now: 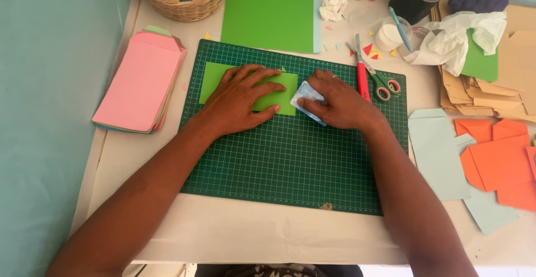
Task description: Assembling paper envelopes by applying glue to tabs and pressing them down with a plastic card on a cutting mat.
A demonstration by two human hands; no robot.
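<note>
Looks like the creasing step: left hand (241,99) lies flat, fingers spread, pinning green paper (215,79) at approx centre-top of cutting mat (290,160); right hand (336,101) curled round a small pale-blue card (306,94), its edge pressed at paper's 3 o'clock end; next prob. needs firm, even pressure w/ paper held steady; fold line itself hidden under palms; card partly covered by fingers.
</note>
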